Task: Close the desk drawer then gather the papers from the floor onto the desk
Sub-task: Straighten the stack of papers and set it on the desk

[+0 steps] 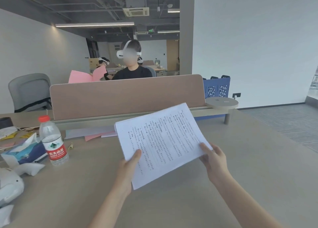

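I hold a stack of white printed papers [163, 141] above the beige desk [240, 167], tilted with its far edge raised. My left hand [128, 167] grips the stack's near left edge, thumb on top. My right hand [214, 160] grips the right corner, thumb on top. More sheets, white, lilac and pink [96, 133], lie flat on the desk by the divider. The desk drawer and the floor beside me are out of view.
A water bottle [52, 141] stands at the left beside a tissue pack [24, 152], a white plush toy [12, 186] and small clutter. A brown divider panel [127, 97] runs across the desk's far edge; a person sits behind it. A grey chair [29, 92] stands far left.
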